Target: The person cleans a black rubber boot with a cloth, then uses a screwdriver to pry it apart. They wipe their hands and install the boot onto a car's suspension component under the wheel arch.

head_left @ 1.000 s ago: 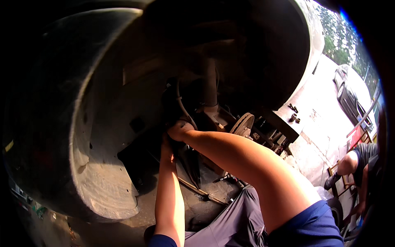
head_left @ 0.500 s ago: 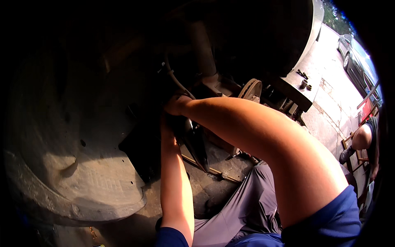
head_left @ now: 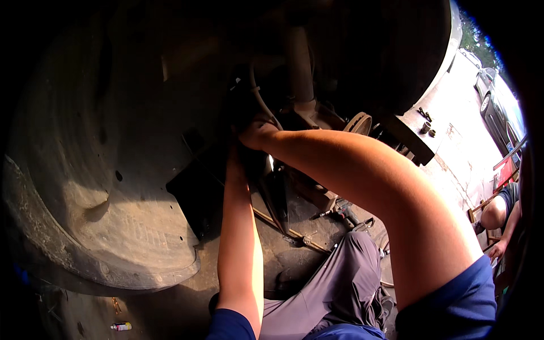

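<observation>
Both my arms reach into a car's wheel well, up to the suspension. My right hand (head_left: 258, 134) is bent at the wrist beside a curved hose (head_left: 261, 101), below the strut (head_left: 299, 62). Its fingers are hidden in shadow, and whether they grip anything does not show. Just left of it, my left forearm (head_left: 241, 226) rises into the same dark spot, where the left hand is lost in shadow. A black tapered part (head_left: 276, 198) slants down below my hands. The brake disc (head_left: 359, 123) stands to the right, partly behind my right forearm.
A large plastic wheel-arch liner (head_left: 136, 232) curves along the left. A power tool (head_left: 348, 214) and a long thin rod (head_left: 303, 239) lie near my knee. Sockets (head_left: 425, 128) rest outside at right. A spray can (head_left: 121, 326) lies lower left. Another person (head_left: 504, 215) sits far right.
My view has shifted, so the suspension parts sit farther right in it. More of the power tool and the spray can show. My hands stay in the same place by the hose.
</observation>
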`<move>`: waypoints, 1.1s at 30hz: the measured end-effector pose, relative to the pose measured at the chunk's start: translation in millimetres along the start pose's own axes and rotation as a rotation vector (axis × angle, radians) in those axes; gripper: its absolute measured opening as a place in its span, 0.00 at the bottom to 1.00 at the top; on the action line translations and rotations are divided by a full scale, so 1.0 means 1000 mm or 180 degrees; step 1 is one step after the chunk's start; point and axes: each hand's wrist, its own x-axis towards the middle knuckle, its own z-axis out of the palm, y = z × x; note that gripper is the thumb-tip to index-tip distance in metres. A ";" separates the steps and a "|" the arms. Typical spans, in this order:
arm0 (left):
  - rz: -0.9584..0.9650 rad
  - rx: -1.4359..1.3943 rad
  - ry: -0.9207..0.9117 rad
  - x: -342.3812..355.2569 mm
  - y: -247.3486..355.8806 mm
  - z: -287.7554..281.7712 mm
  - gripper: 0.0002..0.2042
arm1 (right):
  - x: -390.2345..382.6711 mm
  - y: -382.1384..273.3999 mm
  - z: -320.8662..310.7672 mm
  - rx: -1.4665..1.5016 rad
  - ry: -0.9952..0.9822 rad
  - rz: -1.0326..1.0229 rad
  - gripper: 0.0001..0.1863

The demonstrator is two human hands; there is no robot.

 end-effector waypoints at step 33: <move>-0.0898 0.1673 -0.0110 -0.045 0.030 -0.006 0.37 | -0.243 -0.081 -0.053 0.1356 0.1440 -0.1119 0.18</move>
